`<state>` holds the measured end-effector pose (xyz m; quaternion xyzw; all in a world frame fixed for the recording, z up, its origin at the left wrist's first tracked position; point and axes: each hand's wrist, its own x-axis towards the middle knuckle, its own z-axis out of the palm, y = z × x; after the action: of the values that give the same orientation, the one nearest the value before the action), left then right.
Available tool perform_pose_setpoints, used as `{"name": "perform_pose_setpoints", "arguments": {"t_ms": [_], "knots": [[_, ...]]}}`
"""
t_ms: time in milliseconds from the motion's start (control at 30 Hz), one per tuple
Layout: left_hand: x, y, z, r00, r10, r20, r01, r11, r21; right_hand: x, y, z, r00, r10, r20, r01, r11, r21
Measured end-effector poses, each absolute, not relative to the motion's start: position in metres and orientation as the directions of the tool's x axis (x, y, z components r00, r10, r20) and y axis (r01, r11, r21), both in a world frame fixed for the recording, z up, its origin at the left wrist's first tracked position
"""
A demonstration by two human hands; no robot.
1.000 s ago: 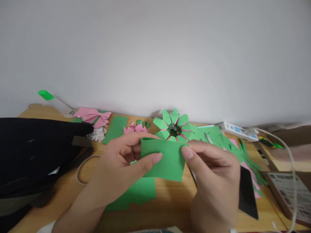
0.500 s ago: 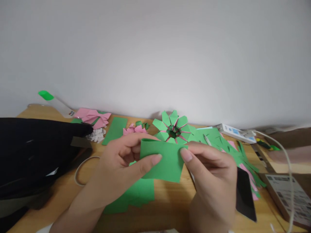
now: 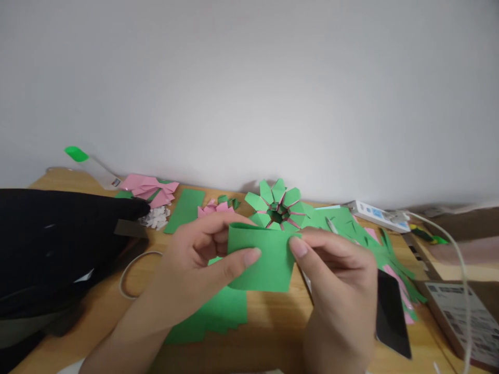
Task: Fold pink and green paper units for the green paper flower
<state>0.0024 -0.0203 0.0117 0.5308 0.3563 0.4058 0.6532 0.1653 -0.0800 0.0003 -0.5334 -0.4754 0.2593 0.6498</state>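
A green paper [image 3: 268, 265], bent over into a loop at its left end, is held up between my hands. My left hand [image 3: 202, 265] grips its left part, thumb flat on the front and fingers behind. At the paper's top right corner, my right hand [image 3: 337, 280] pinches the edges between thumb and forefinger. Beyond the hands stands a ring of folded green and pink paper [image 3: 277, 205]. Green sheets [image 3: 218, 317] lie on the wooden table [image 3: 268, 332] below, partly hidden by my left forearm.
Pink folded pieces [image 3: 150, 188] and white scraps [image 3: 156, 217] lie back left, near a black item [image 3: 58, 249]. Green strips [image 3: 370, 236], a power strip [image 3: 380, 215], a dark phone [image 3: 392, 314] and a box [image 3: 463, 317] are on the right. A cable [image 3: 463, 270] hangs at the far right.
The paper's left end looks rounder and sits slightly further right, its loop a little more open. Both hands keep their hold, almost unmoved.
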Motion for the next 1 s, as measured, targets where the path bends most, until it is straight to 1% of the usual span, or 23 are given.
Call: {"name": "perform_pose_setpoints", "arguments": {"t_ms": [133, 267, 367, 600, 667, 733, 800, 833, 933, 1000], "knots": [[0.004, -0.018, 0.014, 0.343, 0.939, -0.019, -0.201, 0.093, 0.975, 0.169, -0.079, -0.001, 0.431, 0.83, 0.353, 0.19, 0.299, -0.935], [0.005, -0.018, 0.015, 0.261, 0.964, -0.051, -0.175, 0.1, 0.979, 0.17, -0.079, -0.002, 0.411, 0.826, 0.385, 0.217, 0.321, -0.922], [0.006, -0.019, 0.014, 0.228, 0.972, -0.064, -0.168, 0.104, 0.98, 0.17, -0.08, -0.003, 0.432, 0.8, 0.417, 0.268, 0.327, -0.906], [0.009, -0.019, 0.011, 0.178, 0.984, 0.0, -0.182, 0.033, 0.983, 0.171, -0.077, -0.005, 0.407, 0.753, 0.516, 0.385, 0.371, -0.845], [0.009, -0.018, 0.008, 0.216, 0.976, 0.003, -0.197, 0.04, 0.98, 0.17, -0.076, -0.007, 0.415, 0.746, 0.521, 0.395, 0.368, -0.842], [0.009, -0.017, 0.005, 0.318, 0.948, 0.007, -0.198, 0.059, 0.978, 0.168, -0.075, -0.009, 0.436, 0.738, 0.514, 0.391, 0.359, -0.847], [0.009, -0.015, 0.002, 0.432, 0.902, -0.005, -0.149, 0.076, 0.986, 0.167, -0.074, -0.01, 0.456, 0.734, 0.504, 0.385, 0.348, -0.855], [0.009, -0.014, 0.001, 0.461, 0.887, -0.021, -0.108, 0.079, 0.991, 0.168, -0.074, -0.011, 0.459, 0.733, 0.502, 0.383, 0.347, -0.856], [0.008, -0.01, 0.0, 0.435, 0.9, -0.039, -0.019, 0.053, 0.998, 0.172, -0.072, -0.011, 0.431, 0.746, 0.507, 0.379, 0.36, -0.852], [0.007, -0.006, 0.001, 0.391, 0.92, -0.016, -0.039, 0.034, 0.999, 0.177, -0.071, -0.011, 0.371, 0.776, 0.51, 0.385, 0.371, -0.845]]}}
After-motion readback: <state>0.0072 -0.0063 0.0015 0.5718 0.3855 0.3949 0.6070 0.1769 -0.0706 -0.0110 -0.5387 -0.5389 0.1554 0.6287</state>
